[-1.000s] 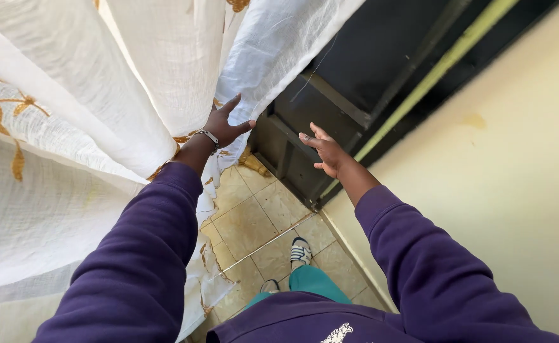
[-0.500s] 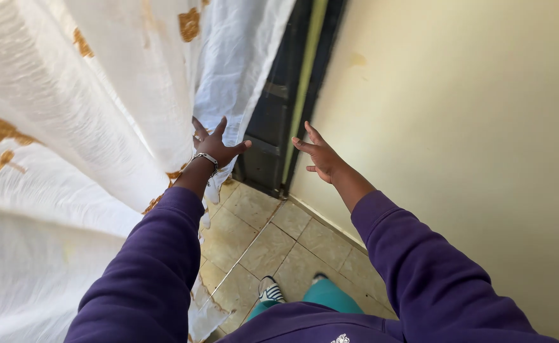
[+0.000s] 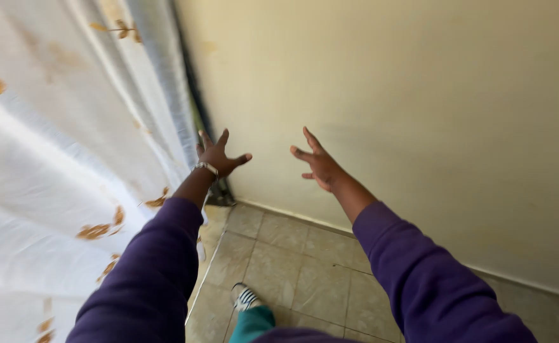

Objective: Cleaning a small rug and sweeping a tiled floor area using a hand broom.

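Two splayed hands, left hand, right hand, gauzy embroidered curtain

A white curtain scattered with golden-brown leaf motifs fills the left of the frame, beside a plain pale-yellow wall across the upper right. Deep purple sleeves run up from the lower edge over mottled beige floor tiles (a teal trouser leg and black-and-white striped shoe at bottom centre), with a silver bracelet mid-frame.

curtain blurred, cut off left | shoe half hidden by trouser leg
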